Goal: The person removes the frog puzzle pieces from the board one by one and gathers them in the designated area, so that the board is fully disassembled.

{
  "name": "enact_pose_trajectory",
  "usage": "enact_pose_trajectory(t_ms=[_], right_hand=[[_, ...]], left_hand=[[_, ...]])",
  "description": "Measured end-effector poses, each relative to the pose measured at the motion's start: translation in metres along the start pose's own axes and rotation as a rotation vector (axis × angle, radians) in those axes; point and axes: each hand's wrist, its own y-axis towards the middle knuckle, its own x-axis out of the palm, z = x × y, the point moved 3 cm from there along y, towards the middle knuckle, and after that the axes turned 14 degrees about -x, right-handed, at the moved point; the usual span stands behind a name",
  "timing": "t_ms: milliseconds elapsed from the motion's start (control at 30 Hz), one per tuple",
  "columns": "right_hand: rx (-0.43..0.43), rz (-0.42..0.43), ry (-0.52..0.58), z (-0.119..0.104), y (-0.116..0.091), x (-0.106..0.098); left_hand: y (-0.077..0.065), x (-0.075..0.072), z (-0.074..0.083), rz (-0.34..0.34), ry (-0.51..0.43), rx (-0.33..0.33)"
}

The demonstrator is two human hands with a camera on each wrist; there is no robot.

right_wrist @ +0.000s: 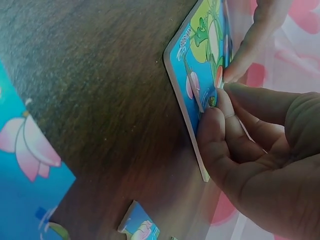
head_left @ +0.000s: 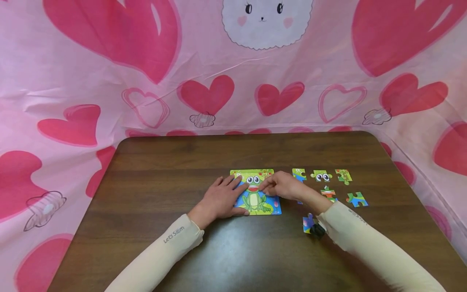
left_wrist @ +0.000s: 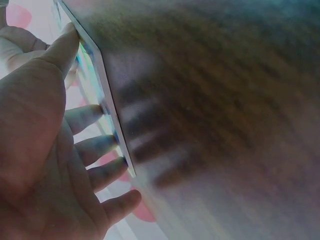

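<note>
A frog picture puzzle board (head_left: 255, 205) lies flat on the table. My left hand (head_left: 223, 197) rests on its left side with fingers spread, the thumb at the near edge; in the left wrist view the fingertips (left_wrist: 111, 141) touch along the board's rim. Over the board's right side, my right hand (head_left: 282, 185) has curled fingers. In the right wrist view, thumb and fingers pinch a small puzzle piece (right_wrist: 197, 92) with one edge raised off the board. Most of that piece is hidden by the fingers.
Several loose pieces lie right of the board, among them an eyes piece (head_left: 321, 176), a mouth piece (head_left: 328, 192) and a blue-green piece (head_left: 357, 199). A purple-blue piece (head_left: 308, 223) lies under the right wrist. Heart-printed cloth (head_left: 208, 93) hangs behind the brown table (head_left: 164, 162).
</note>
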Motion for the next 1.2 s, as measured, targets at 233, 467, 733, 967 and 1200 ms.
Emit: enact_pose_trajectory(t_ms=[233,467,733,967,1200], right_hand=[[-0.012,0.022,0.043,-0.003,-0.003,0.0],[0.014,0.026,0.069,-0.002,-0.003,0.003],[-0.022,0.018,0.21,0.006,-0.008,0.007],[-0.103,0.03,0.332,0.015,-0.029,-0.013],[-0.128,0.072,0.328,0.025,-0.062,-0.04]], left_hand=[[0.001,-0.001,0.0,-0.018,-0.007,-0.004],[0.001,-0.001,0.001,-0.009,0.009,0.003],[0.001,0.001,0.001,-0.017,0.0,-0.007],[0.001,0.002,0.002,-0.02,-0.013,-0.013],[-0.001,0.001,0.001,-0.009,-0.024,-0.004]])
